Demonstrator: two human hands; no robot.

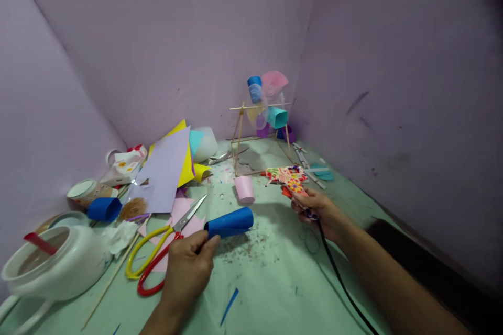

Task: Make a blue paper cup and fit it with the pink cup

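My left hand (192,259) pinches one end of a rolled piece of blue paper (231,220), which points right over the green table cover. In my right hand (314,207) is a glue gun (288,178) with a flowery pattern; its red nozzle points left and a clear glue stick sticks out behind. A black cord (334,261) runs from its handle toward the bottom edge. Between the hands and farther back stands a small pink paper cup (244,189). Behind it is a stick frame (238,136) carrying a wheel with coloured paper cups, among them a turquoise one (278,118).
Scissors (184,222) with yellow and red handles lie beside my left hand. A white pot (58,267) stands at the left front. Lilac paper (163,167) and yellow sheets are piled behind. Rolled paper sticks (304,159) lie at the right, near the wall (393,89).
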